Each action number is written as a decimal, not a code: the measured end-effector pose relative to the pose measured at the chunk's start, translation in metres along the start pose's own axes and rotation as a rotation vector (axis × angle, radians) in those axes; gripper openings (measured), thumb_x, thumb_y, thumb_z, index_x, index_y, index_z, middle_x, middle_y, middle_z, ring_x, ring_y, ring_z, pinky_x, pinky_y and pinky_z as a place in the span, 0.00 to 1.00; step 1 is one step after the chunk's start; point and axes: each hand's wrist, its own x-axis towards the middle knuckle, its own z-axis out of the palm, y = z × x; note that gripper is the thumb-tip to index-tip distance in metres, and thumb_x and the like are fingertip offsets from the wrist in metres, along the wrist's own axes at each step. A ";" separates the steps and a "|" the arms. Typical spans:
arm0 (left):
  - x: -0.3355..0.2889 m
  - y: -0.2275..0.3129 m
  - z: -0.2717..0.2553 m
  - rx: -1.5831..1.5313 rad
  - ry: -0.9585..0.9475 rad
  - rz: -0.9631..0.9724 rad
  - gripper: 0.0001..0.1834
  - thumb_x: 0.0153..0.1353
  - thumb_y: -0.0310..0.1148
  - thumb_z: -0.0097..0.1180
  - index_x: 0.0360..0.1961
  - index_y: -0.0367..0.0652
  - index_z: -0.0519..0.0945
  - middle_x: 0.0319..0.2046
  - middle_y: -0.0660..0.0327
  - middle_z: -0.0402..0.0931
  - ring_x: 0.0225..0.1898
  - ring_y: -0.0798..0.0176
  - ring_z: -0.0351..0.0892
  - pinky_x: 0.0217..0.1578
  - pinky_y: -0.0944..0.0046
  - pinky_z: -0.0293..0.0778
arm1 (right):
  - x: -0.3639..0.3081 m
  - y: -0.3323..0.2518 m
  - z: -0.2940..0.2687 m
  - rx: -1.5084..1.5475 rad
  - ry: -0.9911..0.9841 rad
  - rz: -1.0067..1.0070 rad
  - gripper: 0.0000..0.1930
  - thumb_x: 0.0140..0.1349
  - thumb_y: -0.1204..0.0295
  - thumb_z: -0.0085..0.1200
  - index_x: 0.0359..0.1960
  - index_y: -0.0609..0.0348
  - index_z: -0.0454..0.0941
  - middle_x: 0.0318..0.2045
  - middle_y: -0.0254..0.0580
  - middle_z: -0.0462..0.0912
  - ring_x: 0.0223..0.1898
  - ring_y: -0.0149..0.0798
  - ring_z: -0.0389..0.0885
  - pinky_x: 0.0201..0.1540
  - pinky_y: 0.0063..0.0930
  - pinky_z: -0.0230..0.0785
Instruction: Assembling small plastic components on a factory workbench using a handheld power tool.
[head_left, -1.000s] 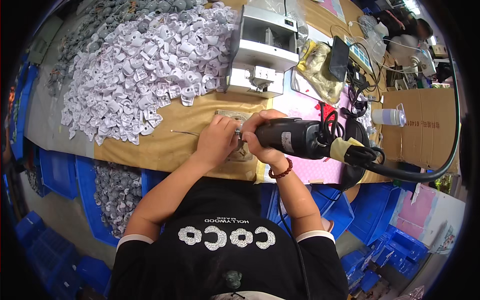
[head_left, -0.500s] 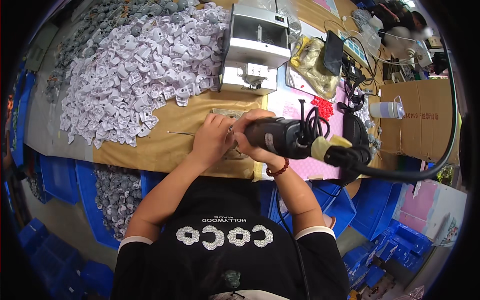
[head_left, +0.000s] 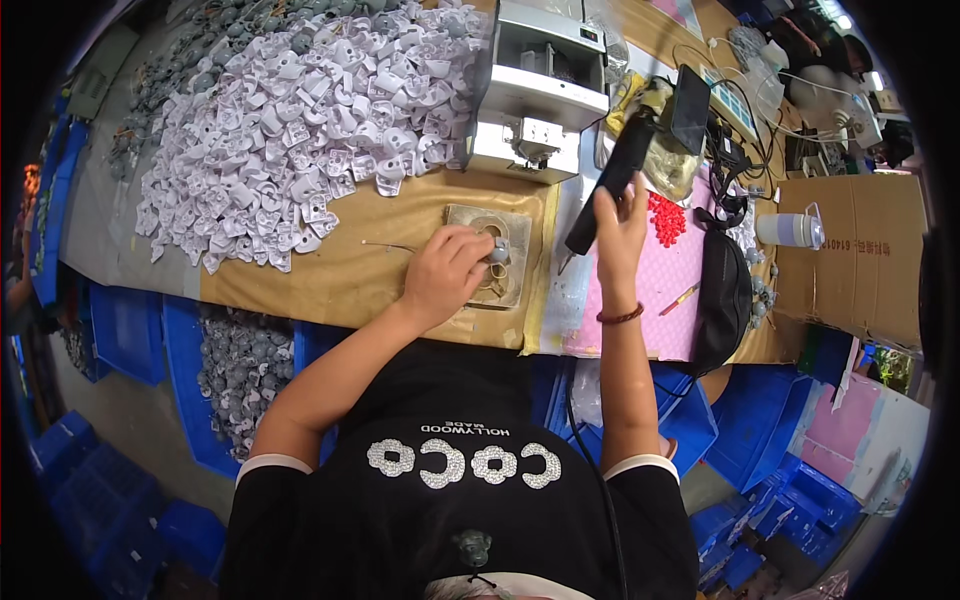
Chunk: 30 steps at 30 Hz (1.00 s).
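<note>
A small grey piece (head_left: 499,252) is held at the fingertips of the left hand (head_left: 447,274), whose fingers are curled over and closed on it. The piece is kept above the hollow of a flat, squarish block (head_left: 512,292), which is set on the brown-covered table (head_left: 290,300) in front of the body. A thin wire (head_left: 386,244) is stretched out on the table to the left of that hand.

By the right hand (head_left: 622,238), with its thumb and fingers spread, a black power screwdriver (head_left: 612,190) is touched. The tool is tilted, its tip pointed down and to the left, beside the block and well apart from the grey piece. Whether it is gripped or let go cannot be told, as the palm is turned from view. A dark red bracelet (head_left: 620,316) is worn on the right wrist.

To the left, white plastic parts (head_left: 300,140) are heaped, with darker grey parts (head_left: 165,85) spread behind them. A metal machine (head_left: 545,95) is placed beyond the block. On the pink sheet (head_left: 630,322) at the right, small red pieces (head_left: 666,220) are gathered, near a black pouch (head_left: 722,300). More grey parts are contained in a blue bin (head_left: 183,380) below the table edge.
</note>
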 end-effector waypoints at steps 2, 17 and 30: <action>0.000 0.001 0.001 0.011 0.014 -0.019 0.20 0.50 0.22 0.67 0.47 0.40 0.79 0.44 0.57 0.81 0.48 0.49 0.78 0.49 0.55 0.76 | -0.023 -0.005 0.007 -0.433 -0.076 -0.436 0.19 0.62 0.77 0.61 0.55 0.64 0.76 0.49 0.45 0.80 0.49 0.40 0.77 0.53 0.33 0.69; 0.001 0.005 -0.003 0.061 0.010 0.070 0.18 0.51 0.23 0.64 0.46 0.41 0.79 0.42 0.58 0.79 0.45 0.52 0.79 0.46 0.55 0.77 | -0.061 -0.032 0.077 -0.040 -0.103 -0.457 0.03 0.60 0.80 0.60 0.32 0.61 0.78 0.33 0.42 0.77 0.39 0.44 0.74 0.42 0.35 0.68; -0.048 0.002 -0.224 0.452 -0.996 -0.443 0.19 0.52 0.33 0.67 0.46 0.42 0.80 0.38 0.52 0.81 0.43 0.45 0.80 0.44 0.48 0.75 | 0.000 0.026 -0.081 -0.727 -0.128 -0.263 0.06 0.64 0.72 0.59 0.37 0.62 0.82 0.35 0.44 0.84 0.38 0.44 0.80 0.42 0.34 0.72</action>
